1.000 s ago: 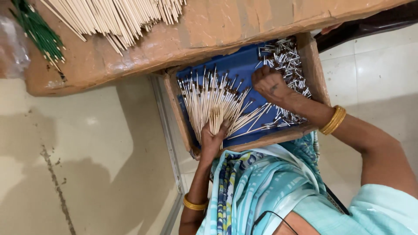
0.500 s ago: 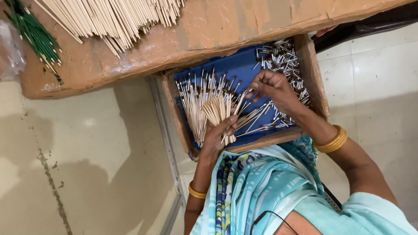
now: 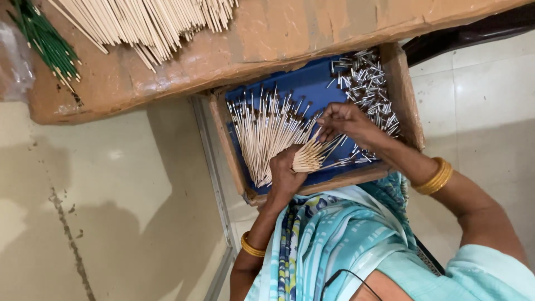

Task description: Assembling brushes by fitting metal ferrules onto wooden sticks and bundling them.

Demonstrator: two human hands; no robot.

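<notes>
Sticks [image 3: 312,156]: two hands, one tray [image 3: 401,89].

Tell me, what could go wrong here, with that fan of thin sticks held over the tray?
The left hand grips only the butt ends of the fanned bundle of sticks, so some could slide loose into the blue tray. The right hand pinches at the fan's tips; a hard pull might snap a thin stick. The small metal ferrules lie piled near the tray's wooden rim, and a nudge from the forearm might scatter them.

Head view, steeply downward, close
</notes>
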